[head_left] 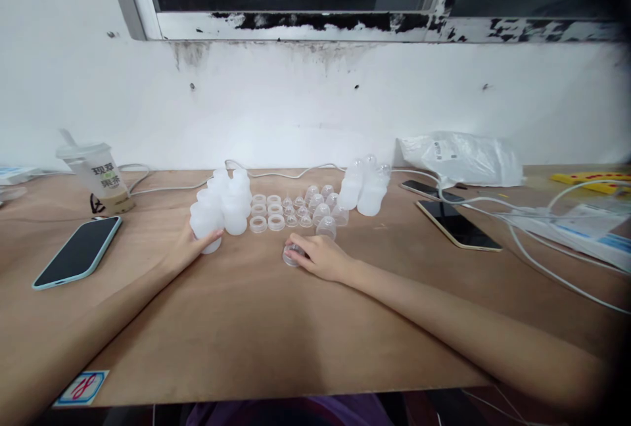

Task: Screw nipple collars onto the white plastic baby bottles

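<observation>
My left hand point(198, 246) is wrapped round a white translucent bottle point(206, 221) at the front left of a cluster of such bottles. My right hand point(315, 256) grips a small clear cap point(292, 255) resting on the wooden table point(236, 321). Between and behind my hands lie rows of white rings point(257, 223), small clear nipples point(290, 220) and clear domed caps point(323, 210). Another dome point(326, 227) stands just behind my right hand. Several bottles with domed tops point(372, 192) stand upright at the back right of these rows.
At left are a drink cup point(101, 179) and a phone point(77, 253). To the right lie two phones, one nearer point(458, 225), trailing white cables point(530, 255), a white plastic bag point(463, 160) and a yellow item point(591, 183). A numbered label point(82, 388) marks the front edge.
</observation>
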`<state>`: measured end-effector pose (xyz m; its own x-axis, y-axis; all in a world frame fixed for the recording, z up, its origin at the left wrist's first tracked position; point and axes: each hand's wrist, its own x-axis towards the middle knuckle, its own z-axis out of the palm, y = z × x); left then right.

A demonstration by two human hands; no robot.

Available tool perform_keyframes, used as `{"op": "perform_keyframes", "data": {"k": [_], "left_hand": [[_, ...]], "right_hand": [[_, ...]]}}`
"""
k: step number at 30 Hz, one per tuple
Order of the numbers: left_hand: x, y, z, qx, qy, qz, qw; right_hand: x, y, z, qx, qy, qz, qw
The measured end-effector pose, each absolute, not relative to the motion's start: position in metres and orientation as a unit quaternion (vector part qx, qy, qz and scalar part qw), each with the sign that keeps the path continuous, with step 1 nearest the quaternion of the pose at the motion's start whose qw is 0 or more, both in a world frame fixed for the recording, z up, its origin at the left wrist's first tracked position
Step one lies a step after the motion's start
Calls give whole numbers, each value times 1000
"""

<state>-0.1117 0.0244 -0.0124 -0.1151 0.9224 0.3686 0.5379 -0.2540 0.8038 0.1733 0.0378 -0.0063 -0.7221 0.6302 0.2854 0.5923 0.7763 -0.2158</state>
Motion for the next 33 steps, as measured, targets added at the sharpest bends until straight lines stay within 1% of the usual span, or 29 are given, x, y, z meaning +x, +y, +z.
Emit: {"op": "perform_keyframes", "data": {"k": [7,12,14,15,16,17,18,19,21,23,26,29,31,33], "left_hand": [[-108,23,-11,644,574,455,221],[-110,24,-14,612,598,482,189],[-109,15,-9,591,609,517,111],[-106,8,-6,585,604,540,40],[-100,0,-1,597,585,546,-52],[-92,-8,4,625,559,531,-122],[-82,-15,8,670,520,505,-160],[-71,-19,11,728,478,463,-163],[-44,-20,12,840,422,328,-90],[-19,-8,5,862,425,277,-15],[4,18,-10,845,463,265,44],[6,34,-20,829,479,288,36],[2,36,-23,823,486,293,26],[-2,35,-23,824,488,288,22]], "right_hand": [[173,37,-5,-330,-927,62,167],[171,41,-3,-341,-923,87,154],[170,42,-2,-350,-920,88,149],[169,43,-2,-352,-920,88,150],[168,43,-2,-352,-919,88,153],[166,44,-3,-352,-919,88,156],[165,44,-3,-353,-918,88,160],[163,46,-4,-356,-916,86,164],[159,49,-7,-365,-911,78,173],[155,53,-9,-368,-908,77,184],[152,58,-12,-355,-907,101,205],[153,60,-12,-353,-892,139,246],[155,58,-12,-397,-859,157,284],[156,55,-11,-456,-824,150,302]]}}
